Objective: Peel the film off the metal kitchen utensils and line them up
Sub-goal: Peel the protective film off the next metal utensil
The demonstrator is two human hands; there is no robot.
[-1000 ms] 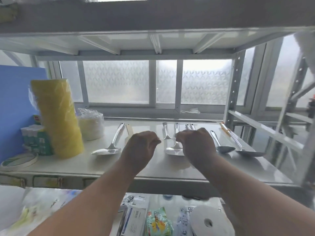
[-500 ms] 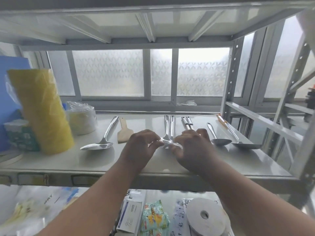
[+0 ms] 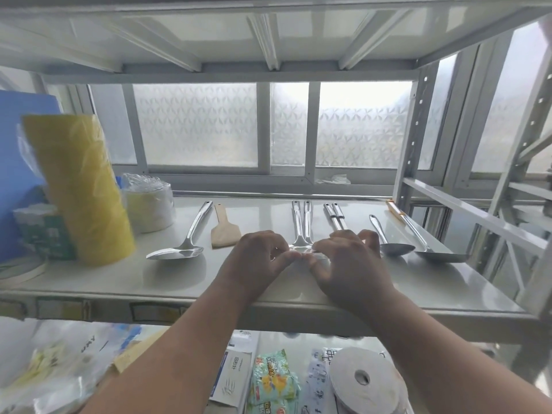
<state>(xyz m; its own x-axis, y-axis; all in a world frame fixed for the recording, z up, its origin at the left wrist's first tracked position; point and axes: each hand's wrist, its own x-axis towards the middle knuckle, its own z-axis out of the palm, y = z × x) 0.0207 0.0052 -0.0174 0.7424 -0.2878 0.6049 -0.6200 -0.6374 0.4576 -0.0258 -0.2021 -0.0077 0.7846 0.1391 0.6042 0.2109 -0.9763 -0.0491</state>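
Several metal utensils lie side by side on the white shelf [image 3: 268, 210], handles pointing at the window. A pair of steel utensils [image 3: 301, 222] lies in the middle, and both my hands pinch at its near end. My left hand [image 3: 258, 259] and my right hand [image 3: 348, 261] meet fingertip to fingertip over a shiny, film-like bit there. A large steel spoon [image 3: 182, 243] lies to the left, beside a wooden spatula [image 3: 224, 230]. Two more steel handles [image 3: 336, 215], a smaller spoon [image 3: 389, 242] and a long ladle [image 3: 430, 243] lie to the right.
A yellow wrapped roll [image 3: 79, 186], a wrapped stack of white plates [image 3: 149, 204] and a green box [image 3: 44, 231] stand at the shelf's left. The rack's upright post [image 3: 410, 138] rises at the right. Packets and a paper roll [image 3: 363, 380] lie on the shelf below.
My hands have come together from slightly apart and now pinch the near end of the middle utensils. The camera has shifted closer and a little left.
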